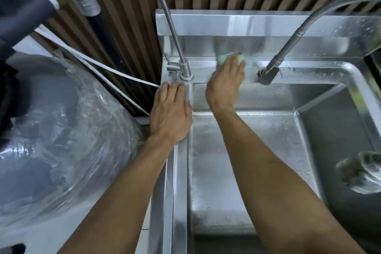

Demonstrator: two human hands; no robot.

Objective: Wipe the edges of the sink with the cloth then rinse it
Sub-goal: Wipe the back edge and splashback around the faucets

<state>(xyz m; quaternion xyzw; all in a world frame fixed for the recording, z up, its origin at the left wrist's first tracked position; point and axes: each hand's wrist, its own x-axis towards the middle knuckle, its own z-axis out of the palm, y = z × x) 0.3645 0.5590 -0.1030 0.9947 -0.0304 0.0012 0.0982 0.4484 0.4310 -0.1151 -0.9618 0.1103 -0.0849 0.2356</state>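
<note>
Leftmost, a large rounded tank wrapped in clear plastic film (61,134) is seen beside the sink, with a thin white tube (115,72) running from above it toward the sink's left rear corner. The left hand (171,113) is laid flat, palm down and fingers extended, on the left rim of the stainless steel sink (179,181); nothing is held in it. Just beyond its fingertips, a slim gooseneck tap (165,6) is mounted at the left rear corner of the sink, with a small lever at its base.

The right hand (225,82) is extended across the basin to the rear ledge, between the two taps. Its fingers are pressed flat onto a pale green cloth (223,57), which is pinned against the rear edge where the ledge meets the backsplash; the cloth is blurred, and only a small part is visible past the fingertips.

Further right, a pull-out spray tap (288,47) with a flexible hose is mounted on the rear ledge. Water droplets are visible on the ledge around it. Near the right edge of the frame, a metal drain fitting (362,173) is seen in the deeper part of the basin.
</note>
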